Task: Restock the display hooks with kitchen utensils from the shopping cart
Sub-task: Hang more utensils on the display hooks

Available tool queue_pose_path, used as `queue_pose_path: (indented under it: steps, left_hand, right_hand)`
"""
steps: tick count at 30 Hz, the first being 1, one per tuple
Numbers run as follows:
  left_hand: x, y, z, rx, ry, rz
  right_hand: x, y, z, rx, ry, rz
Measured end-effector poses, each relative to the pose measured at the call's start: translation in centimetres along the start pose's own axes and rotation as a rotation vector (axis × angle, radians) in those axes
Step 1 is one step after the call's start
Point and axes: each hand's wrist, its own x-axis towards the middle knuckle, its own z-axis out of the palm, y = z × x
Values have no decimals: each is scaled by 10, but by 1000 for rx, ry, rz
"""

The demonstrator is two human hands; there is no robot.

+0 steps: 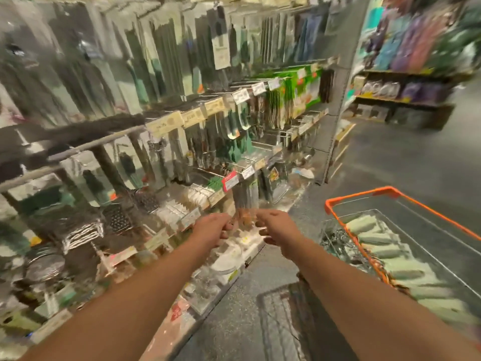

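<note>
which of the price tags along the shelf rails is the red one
The red price tag hangs on the lower rail just above the two hands, right of the green-handled utensils. The other tags, such as the cream tag on the rail above, are pale cream or white.

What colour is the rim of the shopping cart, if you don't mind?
Orange; the shopping cart rim shows best in the head view.

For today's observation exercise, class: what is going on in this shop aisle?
A person stands at a wall of display hooks hung with kitchen utensils. The left hand and right hand reach forward together, apparently holding a blurred packet between them, too smeared to identify. The orange-rimmed shopping cart waits at the right, with pale green items still inside.
</note>
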Motion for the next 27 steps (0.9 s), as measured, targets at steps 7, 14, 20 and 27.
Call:
queue_pose_path:
  steps: [7,14,20,27]
  left_hand:
    - [37,5,139,144,-210,-5]
    - [58,-3,246,268,-441,-14]
    - [90,4,337,341,-617,-3]
    - [162,2,409,467,-766,-2]
  right_hand:
    - [19,35,-127,50,204,103]
    - [23,77,-228,134,425,179]
    - [35,100,-282,190,585,278]
    - [90,111,-332,180,712,394]
